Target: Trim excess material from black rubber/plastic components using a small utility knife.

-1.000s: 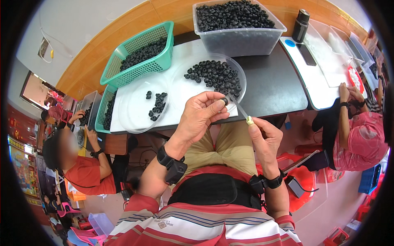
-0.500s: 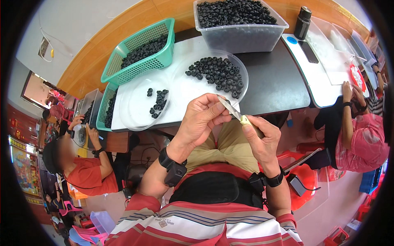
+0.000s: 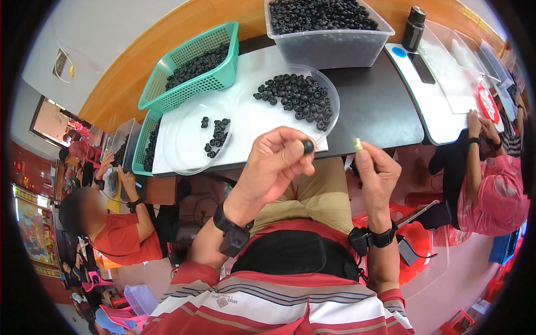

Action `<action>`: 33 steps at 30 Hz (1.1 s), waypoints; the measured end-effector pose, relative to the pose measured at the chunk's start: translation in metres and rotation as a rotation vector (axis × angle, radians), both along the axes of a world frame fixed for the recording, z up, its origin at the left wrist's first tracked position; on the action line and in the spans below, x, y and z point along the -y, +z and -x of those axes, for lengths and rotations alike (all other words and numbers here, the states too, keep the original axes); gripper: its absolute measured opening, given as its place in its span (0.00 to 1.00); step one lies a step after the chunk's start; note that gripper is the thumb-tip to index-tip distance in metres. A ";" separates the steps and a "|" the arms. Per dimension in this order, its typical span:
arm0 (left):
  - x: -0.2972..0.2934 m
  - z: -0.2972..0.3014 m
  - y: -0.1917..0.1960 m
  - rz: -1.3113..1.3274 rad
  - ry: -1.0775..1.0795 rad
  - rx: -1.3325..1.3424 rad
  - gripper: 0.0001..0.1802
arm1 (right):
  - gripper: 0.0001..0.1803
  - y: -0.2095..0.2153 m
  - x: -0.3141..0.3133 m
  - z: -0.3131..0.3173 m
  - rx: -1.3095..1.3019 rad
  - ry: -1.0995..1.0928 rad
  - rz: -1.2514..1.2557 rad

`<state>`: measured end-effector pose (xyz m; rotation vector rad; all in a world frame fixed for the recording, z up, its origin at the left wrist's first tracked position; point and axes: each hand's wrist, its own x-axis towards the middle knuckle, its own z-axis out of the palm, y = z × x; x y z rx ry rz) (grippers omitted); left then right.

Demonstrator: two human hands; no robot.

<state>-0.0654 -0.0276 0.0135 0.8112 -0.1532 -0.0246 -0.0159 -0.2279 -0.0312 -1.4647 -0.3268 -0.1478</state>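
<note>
My left hand (image 3: 273,162) pinches a small black round bead (image 3: 307,146) between thumb and fingertips, above my lap at the table's near edge. To its right, my right hand (image 3: 377,173) is closed around a knife, whose pale yellow handle end (image 3: 358,144) shows above the thumb. Its blade is barely visible from this angle. Beyond my hands, a clear round dish (image 3: 336,103) holds many black beads. A second clear round dish (image 3: 177,146), further left, has a smaller group of beads along its right side.
A green basket (image 3: 192,94) of black beads stands at the back left, and a large clear bin (image 3: 335,53) of them at the back. A black bottle (image 3: 414,30) and a phone (image 3: 421,68) are on the right. Co-workers sit left (image 3: 125,231) and right (image 3: 491,190).
My hands have moved apart. The knife has gone right, away from the left hand, and is turned upright. The bead in my left fingers now shows plainly.
</note>
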 end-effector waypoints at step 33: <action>-0.106 0.025 0.011 -1.366 0.817 -0.070 0.08 | 0.17 -0.009 0.006 0.004 -0.011 0.069 0.047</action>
